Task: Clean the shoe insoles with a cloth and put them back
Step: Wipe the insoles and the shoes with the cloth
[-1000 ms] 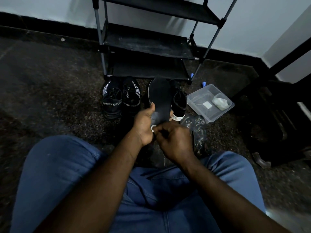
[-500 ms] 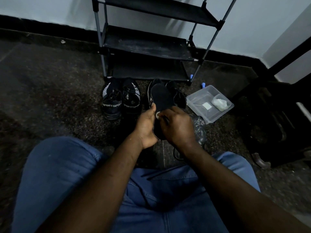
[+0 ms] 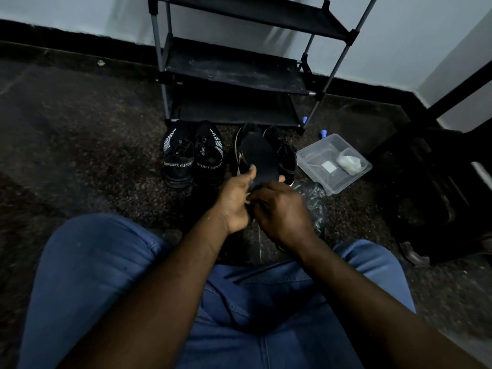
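While the left hand (image 3: 235, 201) grips the black insole (image 3: 257, 155) at its left edge, thumb on top, the right hand (image 3: 282, 209) curls its fingers onto the near end. The insole overlaps the black shoes (image 3: 283, 155), right of the sport shoes (image 3: 193, 158).

Dim, bluish light off the pale wall (image 3: 80, 12), murky dark floor (image 3: 80, 134), slight blur, wide-angle curvature at the edges
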A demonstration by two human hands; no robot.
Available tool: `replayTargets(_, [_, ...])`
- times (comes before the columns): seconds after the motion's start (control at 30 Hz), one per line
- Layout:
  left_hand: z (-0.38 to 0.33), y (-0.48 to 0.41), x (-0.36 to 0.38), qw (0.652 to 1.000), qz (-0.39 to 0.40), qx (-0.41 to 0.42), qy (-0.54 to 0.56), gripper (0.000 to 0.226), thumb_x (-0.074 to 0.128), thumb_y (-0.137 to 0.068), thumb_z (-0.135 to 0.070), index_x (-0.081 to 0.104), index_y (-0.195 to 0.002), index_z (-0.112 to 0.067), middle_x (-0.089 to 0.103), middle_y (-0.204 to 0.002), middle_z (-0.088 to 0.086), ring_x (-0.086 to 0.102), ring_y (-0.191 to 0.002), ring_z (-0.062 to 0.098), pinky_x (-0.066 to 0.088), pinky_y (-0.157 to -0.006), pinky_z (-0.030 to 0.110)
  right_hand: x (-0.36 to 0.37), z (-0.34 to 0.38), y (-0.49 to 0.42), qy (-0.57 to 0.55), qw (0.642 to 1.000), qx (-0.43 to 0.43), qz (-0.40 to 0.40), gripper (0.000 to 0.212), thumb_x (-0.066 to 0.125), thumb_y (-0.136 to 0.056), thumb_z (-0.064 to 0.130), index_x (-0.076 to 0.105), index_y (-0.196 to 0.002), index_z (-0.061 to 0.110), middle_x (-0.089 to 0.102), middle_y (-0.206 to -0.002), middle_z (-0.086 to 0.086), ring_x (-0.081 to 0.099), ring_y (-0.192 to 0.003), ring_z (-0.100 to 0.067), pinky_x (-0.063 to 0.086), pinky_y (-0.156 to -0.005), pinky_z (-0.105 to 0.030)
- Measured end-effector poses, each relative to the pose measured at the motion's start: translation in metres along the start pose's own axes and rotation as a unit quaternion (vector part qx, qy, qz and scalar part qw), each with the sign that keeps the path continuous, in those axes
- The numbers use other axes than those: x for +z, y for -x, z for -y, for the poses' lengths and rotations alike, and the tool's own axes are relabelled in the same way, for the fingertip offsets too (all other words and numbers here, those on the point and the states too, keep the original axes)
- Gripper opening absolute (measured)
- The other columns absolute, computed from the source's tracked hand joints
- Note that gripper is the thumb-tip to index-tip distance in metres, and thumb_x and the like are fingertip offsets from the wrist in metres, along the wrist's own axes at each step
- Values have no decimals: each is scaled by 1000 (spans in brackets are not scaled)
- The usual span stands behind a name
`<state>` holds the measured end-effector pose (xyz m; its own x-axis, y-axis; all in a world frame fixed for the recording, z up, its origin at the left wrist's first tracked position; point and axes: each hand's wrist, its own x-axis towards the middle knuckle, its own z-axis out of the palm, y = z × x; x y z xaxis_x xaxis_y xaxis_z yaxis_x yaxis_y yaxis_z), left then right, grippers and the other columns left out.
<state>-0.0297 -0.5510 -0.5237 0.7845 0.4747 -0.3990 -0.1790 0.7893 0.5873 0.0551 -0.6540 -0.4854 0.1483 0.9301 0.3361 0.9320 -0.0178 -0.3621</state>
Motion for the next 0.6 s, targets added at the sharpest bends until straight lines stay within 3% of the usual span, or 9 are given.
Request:
replayTargets(0.07, [1,1,1,1000,0,-16,-9,51,43,-104,-49,69,-116,-7,73,-109,13,70,-102,25,53,-92,34,-5,0,-9,12,999,18,-29,18,64,-85,17,80,-95,16,66,-84,-6,62,-77,-25,52,-67,-35])
replayTargets(0.13, [0,4,4,1000,12,-21,-3,50,38,-106,-47,71,-96,-12,73,-88,8,71,-81,21,52,-80,35,-8,-1,-17,22,997,36,-66,18,63,-86,19,79,-93,15,66,-83,-6,62,-76,-25,51,-66,-35])
replayTargets(0.23, [-3,7,3,1000,4,-5,25,55,35,-106,-52,70,-113,-10,74,-103,10,71,-95,23,50,-94,38,-5,3,-19,18,997,41,-68,21,60,-86,21,79,-94,17,68,-85,-5,62,-77,-25,51,-66,-34])
replayTargets(0.3, [-5,5,-2,999,-2,9,43,62,36,-105,-55,63,-133,-7,69,-126,14,65,-118,26,44,-110,39,0,7,-12,14,999,18,-35,27,54,-86,25,79,-94,19,65,-83,-5,61,-75,-25,49,-65,-33])
replayTargets(0.37, [-7,3,-5,999,-2,16,34,65,37,-105,-55,60,-139,-5,65,-135,17,61,-127,28,41,-114,38,3,6,-6,13,1000,-10,11,25,56,-87,23,80,-95,20,66,-85,-4,62,-77,-25,50,-67,-33])
replayTargets(0.43, [-8,1,-5,1000,-9,15,18,59,38,-105,-50,64,-132,-4,72,-123,14,69,-113,25,51,-101,33,-1,0,-7,13,999,-28,28,20,65,-86,20,80,-98,20,68,-90,-4,63,-82,-24,52,-70,-32])
replayTargets(0.5, [-6,-1,-4,1000,-13,10,1,45,41,-105,-43,70,-113,-9,76,-96,8,73,-84,20,56,-77,28,-7,-4,-13,15,1000,-13,3,17,67,-87,22,80,-96,19,68,-88,-4,63,-80,-24,53,-67,-34])
replayTargets(0.6, [-6,-4,-2,999,-27,25,-9,38,41,-104,-37,68,-102,-11,72,-81,5,70,-73,19,53,-72,30,-11,-6,-25,12,999,19,-47,18,65,-89,22,80,-96,16,67,-85,-3,63,-76,-22,53,-65,-36])
